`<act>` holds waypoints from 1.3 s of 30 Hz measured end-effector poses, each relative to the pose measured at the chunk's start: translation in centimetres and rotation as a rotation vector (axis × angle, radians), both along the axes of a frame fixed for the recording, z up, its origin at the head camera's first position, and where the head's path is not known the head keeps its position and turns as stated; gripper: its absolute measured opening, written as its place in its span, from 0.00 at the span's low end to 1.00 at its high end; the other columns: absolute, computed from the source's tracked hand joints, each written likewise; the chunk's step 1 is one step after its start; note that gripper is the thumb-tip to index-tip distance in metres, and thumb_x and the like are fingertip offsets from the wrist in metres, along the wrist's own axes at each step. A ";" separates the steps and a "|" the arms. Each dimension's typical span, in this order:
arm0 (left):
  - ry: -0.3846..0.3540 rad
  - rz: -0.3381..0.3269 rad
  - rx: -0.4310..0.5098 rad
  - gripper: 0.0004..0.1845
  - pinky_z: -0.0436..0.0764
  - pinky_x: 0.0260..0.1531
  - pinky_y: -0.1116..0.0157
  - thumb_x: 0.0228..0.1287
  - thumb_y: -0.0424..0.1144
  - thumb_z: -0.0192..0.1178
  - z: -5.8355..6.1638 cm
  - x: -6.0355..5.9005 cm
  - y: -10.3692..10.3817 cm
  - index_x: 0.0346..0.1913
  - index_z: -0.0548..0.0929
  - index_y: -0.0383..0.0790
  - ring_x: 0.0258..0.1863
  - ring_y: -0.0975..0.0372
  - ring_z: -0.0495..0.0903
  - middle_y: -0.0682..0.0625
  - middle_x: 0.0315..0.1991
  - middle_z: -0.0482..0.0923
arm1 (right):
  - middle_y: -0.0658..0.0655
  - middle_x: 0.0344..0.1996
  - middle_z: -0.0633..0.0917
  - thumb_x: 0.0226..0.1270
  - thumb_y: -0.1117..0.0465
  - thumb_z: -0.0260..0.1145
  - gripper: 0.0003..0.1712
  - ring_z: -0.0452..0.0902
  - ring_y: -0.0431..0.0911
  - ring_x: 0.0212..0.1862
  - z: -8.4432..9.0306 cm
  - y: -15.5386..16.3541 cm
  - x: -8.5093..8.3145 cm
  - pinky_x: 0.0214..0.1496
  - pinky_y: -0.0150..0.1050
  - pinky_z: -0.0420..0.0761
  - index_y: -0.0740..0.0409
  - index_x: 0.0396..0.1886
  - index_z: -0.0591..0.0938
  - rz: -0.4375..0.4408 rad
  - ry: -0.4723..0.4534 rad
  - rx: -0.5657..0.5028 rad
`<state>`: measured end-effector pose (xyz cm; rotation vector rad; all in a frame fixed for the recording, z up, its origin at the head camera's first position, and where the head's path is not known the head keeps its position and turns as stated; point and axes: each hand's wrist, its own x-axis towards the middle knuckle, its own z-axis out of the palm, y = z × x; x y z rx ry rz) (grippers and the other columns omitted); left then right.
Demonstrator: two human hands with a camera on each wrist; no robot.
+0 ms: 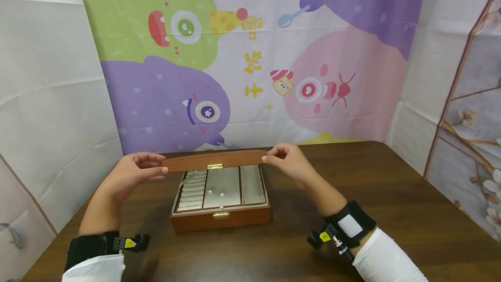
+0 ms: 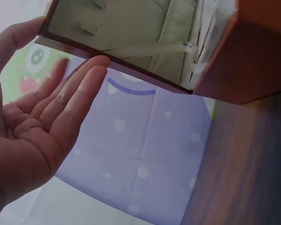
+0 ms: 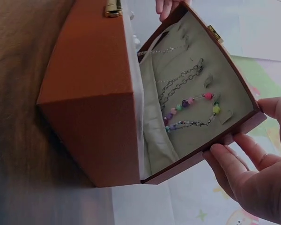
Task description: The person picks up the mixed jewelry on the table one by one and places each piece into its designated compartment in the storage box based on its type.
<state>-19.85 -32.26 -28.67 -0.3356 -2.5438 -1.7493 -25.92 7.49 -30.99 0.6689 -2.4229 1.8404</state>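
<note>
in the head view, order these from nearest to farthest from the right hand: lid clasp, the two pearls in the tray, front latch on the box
1. lid clasp, on the lid edge, left of the right hand.
2. two pearls, in the middle tray compartment.
3. front latch, on the near wall of the box.

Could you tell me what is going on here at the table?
A person has a brown jewellery box open on a dark wooden table. The left hand and the right hand each hold one end of the raised lid, fingers on its edge. Inside the base are pale compartments with two small pearls. The right wrist view shows chains and a necklace with coloured beads hanging on the lid's lining.
</note>
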 end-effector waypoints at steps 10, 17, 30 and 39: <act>0.049 -0.071 -0.142 0.26 0.82 0.43 0.66 0.58 0.34 0.70 -0.5 0.7 -0.3 0.57 0.78 0.24 0.44 0.66 0.82 0.40 0.52 0.81 | 0.61 0.45 0.80 0.61 0.63 0.72 0.25 0.79 0.50 0.47 -0.5 0.9 0.8 0.50 0.43 0.78 0.67 0.56 0.76 0.106 -0.027 0.042; 0.037 -0.133 -0.166 0.26 0.83 0.40 0.64 0.54 0.32 0.72 -1.0 0.8 -0.5 0.55 0.79 0.24 0.40 0.61 0.85 0.37 0.48 0.82 | 0.61 0.52 0.83 0.57 0.67 0.73 0.25 0.79 0.51 0.53 -1.2 1.3 1.0 0.51 0.41 0.81 0.65 0.56 0.81 0.185 -0.014 0.018; 0.003 -0.233 -0.322 0.23 0.83 0.39 0.64 0.44 0.35 0.78 -1.5 0.5 -0.1 0.44 0.82 0.30 0.40 0.55 0.84 0.42 0.40 0.83 | 0.64 0.53 0.75 0.50 0.72 0.76 0.23 0.79 0.57 0.55 -2.1 1.4 1.6 0.54 0.43 0.79 0.67 0.47 0.81 0.239 -0.065 0.089; -0.011 -0.292 -0.373 0.24 0.83 0.36 0.64 0.38 0.31 0.80 -2.0 0.3 0.7 0.40 0.78 0.31 0.35 0.54 0.82 0.44 0.33 0.79 | 0.59 0.51 0.74 0.44 0.73 0.79 0.24 0.80 0.56 0.54 -2.8 1.2 1.9 0.51 0.40 0.81 0.61 0.44 0.83 0.223 -0.079 0.171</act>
